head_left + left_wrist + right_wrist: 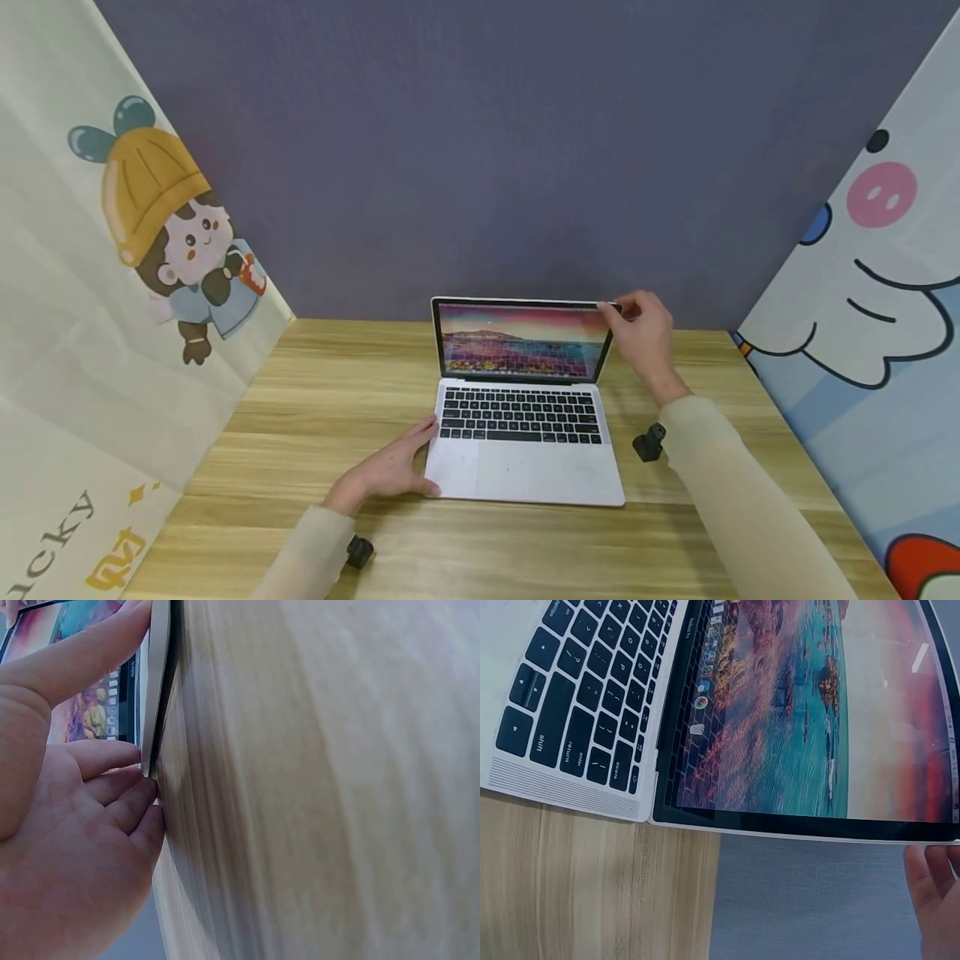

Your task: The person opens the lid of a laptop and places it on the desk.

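Observation:
A silver laptop [551, 471] lies on the wooden table with its lid raised. Its lit screen [525, 342] shows a colourful coastal picture. At the base's left side is my left hand [390, 468], thumb and fingers spread apart and touching the edge near the front corner. The left wrist view shows that thumb [90, 652] extended and the other fingers only lightly bent. My right hand [647, 333] pinches the lid's top right corner, thumb in front. In the right wrist view only part of the right hand [937, 892] shows, beside the lid's edge.
The wooden table [300, 400] ends at a dark grey-blue partition [510, 150] close behind the lid. Printed cartoon panels stand at the left [60, 317] and the right [885, 433]. A small black device [649, 443] sits by each wrist.

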A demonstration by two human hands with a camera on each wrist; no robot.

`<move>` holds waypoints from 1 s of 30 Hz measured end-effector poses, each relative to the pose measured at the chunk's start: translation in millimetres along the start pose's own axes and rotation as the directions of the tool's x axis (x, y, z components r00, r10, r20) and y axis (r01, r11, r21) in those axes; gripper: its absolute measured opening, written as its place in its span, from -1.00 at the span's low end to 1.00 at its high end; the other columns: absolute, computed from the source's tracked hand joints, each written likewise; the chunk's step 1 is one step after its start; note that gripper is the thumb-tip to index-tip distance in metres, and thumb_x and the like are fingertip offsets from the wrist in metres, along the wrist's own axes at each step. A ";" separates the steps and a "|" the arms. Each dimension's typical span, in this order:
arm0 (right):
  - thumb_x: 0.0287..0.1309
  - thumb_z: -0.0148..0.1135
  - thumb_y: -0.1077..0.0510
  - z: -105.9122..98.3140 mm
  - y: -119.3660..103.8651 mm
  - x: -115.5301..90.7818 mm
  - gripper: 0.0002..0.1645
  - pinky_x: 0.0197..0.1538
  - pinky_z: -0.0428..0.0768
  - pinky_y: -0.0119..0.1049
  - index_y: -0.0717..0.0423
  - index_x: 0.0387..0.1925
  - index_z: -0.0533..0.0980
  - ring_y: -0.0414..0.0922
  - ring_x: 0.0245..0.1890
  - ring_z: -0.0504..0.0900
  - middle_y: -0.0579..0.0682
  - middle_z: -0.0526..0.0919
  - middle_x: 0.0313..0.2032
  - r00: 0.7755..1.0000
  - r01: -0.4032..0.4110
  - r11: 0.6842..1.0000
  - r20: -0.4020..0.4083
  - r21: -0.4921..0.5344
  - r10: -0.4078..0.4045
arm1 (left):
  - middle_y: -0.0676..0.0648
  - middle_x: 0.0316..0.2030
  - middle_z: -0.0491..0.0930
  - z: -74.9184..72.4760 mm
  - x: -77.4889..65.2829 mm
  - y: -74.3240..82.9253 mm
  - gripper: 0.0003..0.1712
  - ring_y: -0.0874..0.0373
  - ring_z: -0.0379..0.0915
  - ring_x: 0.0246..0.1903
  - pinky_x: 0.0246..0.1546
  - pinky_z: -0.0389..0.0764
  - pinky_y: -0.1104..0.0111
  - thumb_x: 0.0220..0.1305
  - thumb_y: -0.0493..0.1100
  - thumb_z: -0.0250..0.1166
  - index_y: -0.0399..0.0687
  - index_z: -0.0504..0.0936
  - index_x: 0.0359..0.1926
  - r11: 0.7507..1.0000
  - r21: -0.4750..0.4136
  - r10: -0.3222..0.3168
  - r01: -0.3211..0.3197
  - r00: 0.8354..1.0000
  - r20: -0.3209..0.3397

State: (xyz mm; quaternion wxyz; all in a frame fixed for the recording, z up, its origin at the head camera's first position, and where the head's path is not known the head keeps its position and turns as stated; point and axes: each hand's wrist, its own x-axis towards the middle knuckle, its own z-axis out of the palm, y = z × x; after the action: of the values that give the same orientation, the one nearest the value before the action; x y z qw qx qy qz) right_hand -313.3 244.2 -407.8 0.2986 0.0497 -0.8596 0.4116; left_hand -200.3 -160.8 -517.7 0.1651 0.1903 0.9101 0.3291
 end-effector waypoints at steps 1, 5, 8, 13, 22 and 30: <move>0.31 0.37 -0.02 0.5 0.0 0.8 -0.61 -0.21 0.44 -0.14 0.27 -0.15 0.61 0.04 -0.26 0.51 0.18 0.57 -0.25 1.000 -0.003 1.000 0.001 -0.004 0.003 | -0.23 0.59 -0.06 0.1 0.0 0.1 0.29 -0.21 -0.08 0.53 0.49 0.09 -0.06 -0.05 0.05 0.63 -0.33 0.10 0.55 1.000 0.000 0.000 0.000 1.000 0.000; 0.32 0.35 -0.06 2.5 0.8 4.1 -0.58 -0.21 0.43 -0.13 0.27 -0.13 0.60 0.05 -0.24 0.51 0.18 0.57 -0.24 1.000 -0.020 1.000 0.007 -0.020 0.020 | -0.22 0.60 -0.07 0.2 0.3 0.1 0.29 -0.20 -0.08 0.54 0.49 0.09 -0.06 -0.04 0.06 0.63 -0.32 0.10 0.55 1.000 0.005 -0.007 0.007 1.000 0.005; 0.33 0.33 -0.09 4.0 1.6 6.5 -0.56 -0.22 0.44 -0.12 0.25 -0.12 0.60 0.04 -0.24 0.50 0.16 0.57 -0.22 0.999 -0.040 0.999 0.014 -0.029 0.040 | -0.21 0.60 -0.08 0.2 0.5 0.1 0.29 -0.19 -0.08 0.54 0.49 0.09 -0.05 -0.03 0.07 0.62 -0.31 0.09 0.56 1.000 0.010 -0.010 0.010 1.000 0.010; 0.33 0.33 -0.09 6.9 3.5 12.8 -0.56 -0.21 0.44 -0.11 0.25 -0.10 0.60 0.05 -0.23 0.50 0.16 0.56 -0.22 0.999 -0.044 0.998 0.019 -0.033 0.045 | -0.21 0.60 -0.08 -0.3 0.8 -0.9 0.29 -0.20 -0.08 0.54 0.49 0.09 -0.05 -0.03 0.07 0.62 -0.30 0.09 0.56 1.000 0.012 -0.003 0.003 1.000 0.013; 0.29 0.38 0.01 12.1 6.2 18.6 -0.61 -0.20 0.41 -0.11 0.31 -0.15 0.60 0.08 -0.26 0.46 0.19 0.50 -0.25 1.000 -0.030 0.999 -0.004 -0.031 0.030 | -0.21 0.60 -0.08 0.3 0.3 -3.6 0.29 -0.19 -0.09 0.54 0.48 0.10 -0.06 -0.02 0.10 0.62 -0.29 0.10 0.56 1.000 0.019 0.004 -0.005 1.000 0.025; 0.32 0.36 -0.01 17.6 6.2 21.8 -0.57 -0.17 0.44 -0.08 0.32 -0.09 0.61 0.08 -0.24 0.47 0.19 0.50 -0.20 0.999 -0.044 0.998 -0.012 -0.039 0.043 | -0.23 0.60 -0.08 0.2 0.2 -6.6 0.28 -0.20 -0.10 0.54 0.49 0.09 -0.06 -0.01 0.09 0.61 -0.32 0.09 0.55 1.000 0.007 0.024 -0.024 1.000 0.016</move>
State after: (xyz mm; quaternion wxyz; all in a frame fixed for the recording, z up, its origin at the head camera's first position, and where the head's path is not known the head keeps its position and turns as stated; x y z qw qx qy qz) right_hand -341.5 238.8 -408.4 0.2952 0.0228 -0.8668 0.4013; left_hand -202.0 -165.3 -522.3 0.1678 0.2043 0.9076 0.3262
